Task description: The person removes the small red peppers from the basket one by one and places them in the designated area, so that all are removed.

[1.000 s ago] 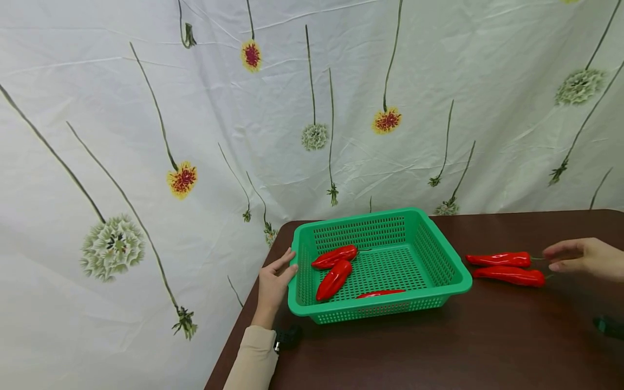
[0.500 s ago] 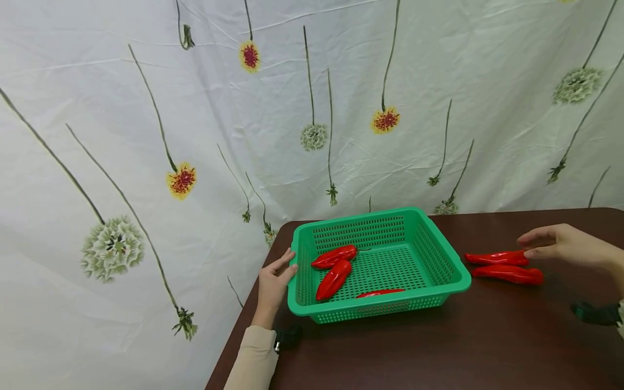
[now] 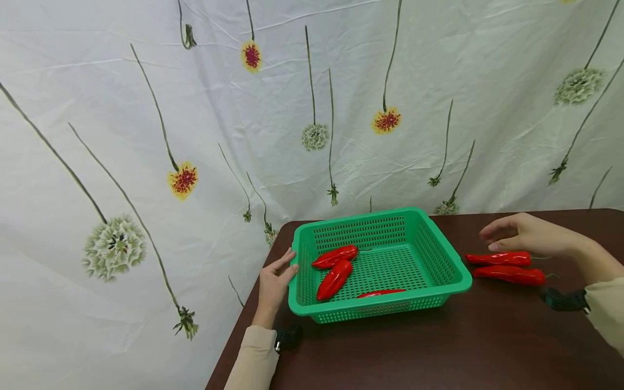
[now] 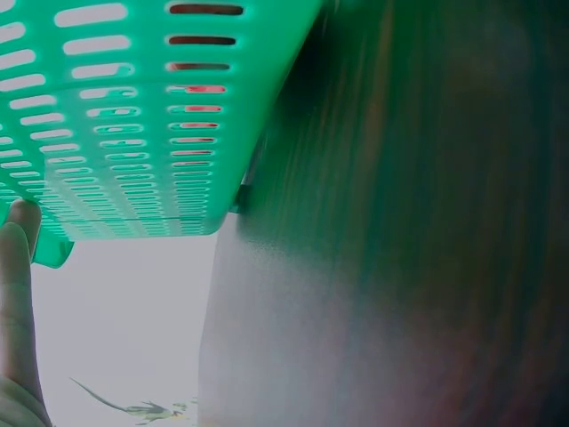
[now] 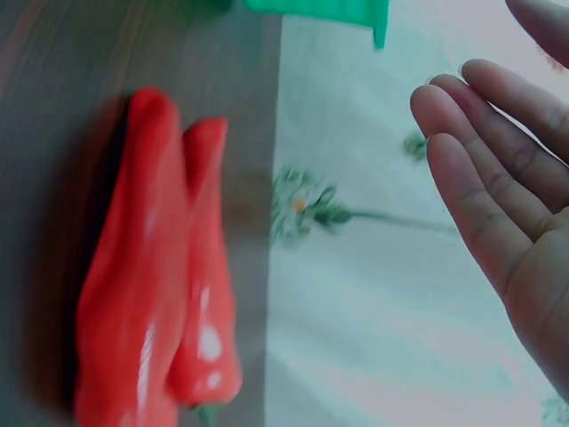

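Observation:
A green plastic basket (image 3: 380,312) with slotted walls stands on the dark table. My left hand (image 3: 272,284) rests against its left rim, with fairly straight fingers; the left wrist view shows fingers (image 4: 18,302) touching the basket's outer side (image 4: 116,116). Inside lie a red pepper (image 3: 334,257), another red pepper (image 3: 334,280) across its end, and a third red pepper (image 3: 381,293) partly hidden by the front wall. My right hand (image 3: 531,235) hovers over two peppers right of the basket, the rear pepper (image 3: 498,259) and the front pepper (image 3: 509,274). Its fingers are loosely bent around nothing.
The brown table (image 3: 439,352) extends to the front and right of the basket. Behind it hangs a white cloth (image 3: 273,108) with printed flowers. A dark wrist strap (image 3: 563,299) sits on the right wrist and another strap (image 3: 288,337) on the left.
My right hand has moved left from beside the stems of the two loose peppers to above their left part. My left hand, the basket and all the peppers have stayed in place.

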The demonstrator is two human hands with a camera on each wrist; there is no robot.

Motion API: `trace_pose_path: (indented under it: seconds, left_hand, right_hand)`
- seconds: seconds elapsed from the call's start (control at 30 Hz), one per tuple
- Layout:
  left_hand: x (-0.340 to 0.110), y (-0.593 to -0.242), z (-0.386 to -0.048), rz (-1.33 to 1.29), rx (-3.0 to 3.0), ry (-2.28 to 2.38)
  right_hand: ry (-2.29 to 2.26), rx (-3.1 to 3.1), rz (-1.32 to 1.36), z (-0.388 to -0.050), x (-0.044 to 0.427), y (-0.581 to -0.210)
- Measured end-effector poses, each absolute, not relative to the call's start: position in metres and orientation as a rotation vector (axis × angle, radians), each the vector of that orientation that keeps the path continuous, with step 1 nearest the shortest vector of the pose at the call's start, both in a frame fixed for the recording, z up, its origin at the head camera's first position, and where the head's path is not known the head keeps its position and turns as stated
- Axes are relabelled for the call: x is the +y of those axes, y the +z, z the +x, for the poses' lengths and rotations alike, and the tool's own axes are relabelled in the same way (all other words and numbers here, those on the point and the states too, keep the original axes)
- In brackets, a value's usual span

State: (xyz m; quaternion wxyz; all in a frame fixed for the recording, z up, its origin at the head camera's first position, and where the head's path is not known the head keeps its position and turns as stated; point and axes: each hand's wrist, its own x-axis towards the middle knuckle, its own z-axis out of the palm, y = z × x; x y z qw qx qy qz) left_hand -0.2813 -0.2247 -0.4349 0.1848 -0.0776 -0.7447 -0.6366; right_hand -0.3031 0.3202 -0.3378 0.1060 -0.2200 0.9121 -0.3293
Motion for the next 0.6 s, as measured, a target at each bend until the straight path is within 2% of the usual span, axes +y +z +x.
trace_pose_path:
  seconds: [0.27, 0.6]
  left_hand:
    - [-0.225, -0.434, -0.281, -0.223, -2.099, -1.784]
    - [-0.224, -0.434, -0.281, -0.217, -2.103, -1.792]
  right_hand:
    - [-1.052, 2.574, -0.797, -0.296, 0.29, -0.318]
    - [-1.093, 2.447, -0.803, -0.298, 0.26, -0.308]
